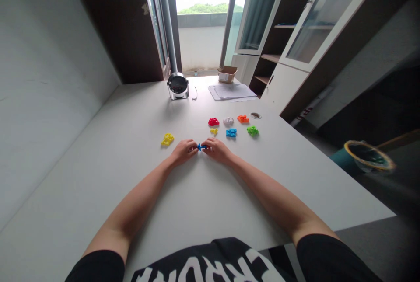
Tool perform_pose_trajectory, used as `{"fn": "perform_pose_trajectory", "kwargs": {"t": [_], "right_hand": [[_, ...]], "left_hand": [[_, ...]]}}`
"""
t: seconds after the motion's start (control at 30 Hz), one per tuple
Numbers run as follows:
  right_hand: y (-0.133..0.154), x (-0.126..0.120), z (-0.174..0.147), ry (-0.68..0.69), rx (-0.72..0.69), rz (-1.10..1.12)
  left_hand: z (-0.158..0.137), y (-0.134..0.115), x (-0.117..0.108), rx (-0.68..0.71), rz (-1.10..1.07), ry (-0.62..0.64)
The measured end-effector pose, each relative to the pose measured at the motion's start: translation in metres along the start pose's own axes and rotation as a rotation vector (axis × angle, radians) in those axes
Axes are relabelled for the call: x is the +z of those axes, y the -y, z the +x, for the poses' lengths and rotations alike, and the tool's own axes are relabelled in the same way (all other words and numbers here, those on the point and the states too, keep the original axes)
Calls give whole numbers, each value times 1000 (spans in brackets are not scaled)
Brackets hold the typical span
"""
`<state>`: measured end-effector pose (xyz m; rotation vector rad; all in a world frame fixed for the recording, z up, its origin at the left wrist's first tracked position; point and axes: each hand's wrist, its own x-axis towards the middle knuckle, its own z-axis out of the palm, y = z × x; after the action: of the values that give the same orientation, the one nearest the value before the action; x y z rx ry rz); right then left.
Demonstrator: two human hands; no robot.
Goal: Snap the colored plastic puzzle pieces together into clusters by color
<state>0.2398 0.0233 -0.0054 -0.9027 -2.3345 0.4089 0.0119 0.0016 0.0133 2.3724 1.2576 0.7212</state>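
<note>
Between my fingertips is a small blue plastic piece (pixel 200 147), low over the white table (pixel 197 203) or touching it; I cannot tell which. My left hand (pixel 184 151) pinches its left end and my right hand (pixel 217 149) pinches its right end. Much of the piece is hidden by my fingers. A yellow plastic piece (pixel 167 139) lies to the left of my left hand. Beyond my right hand lie a small yellow piece (pixel 214 131), a blue piece (pixel 231 133), a red piece (pixel 213 122), a white piece (pixel 228 121), an orange piece (pixel 243 119) and a green piece (pixel 252 131).
At the table's far side stand a round black device on a silver stand (pixel 178 85) and an open cardboard box (pixel 227 74). Papers (pixel 232 92) lie before the box. A round cable hole (pixel 255 116) is near the right edge. A bucket (pixel 369 157) stands beyond that edge.
</note>
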Motion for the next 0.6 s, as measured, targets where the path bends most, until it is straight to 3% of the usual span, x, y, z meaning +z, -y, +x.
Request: {"fn": "perform_pose_trajectory", "kwargs": {"t": [0.6], "right_hand": [[-3, 3, 0, -7, 1, 0]], "left_hand": [[-1, -1, -2, 0, 4, 7]]}}
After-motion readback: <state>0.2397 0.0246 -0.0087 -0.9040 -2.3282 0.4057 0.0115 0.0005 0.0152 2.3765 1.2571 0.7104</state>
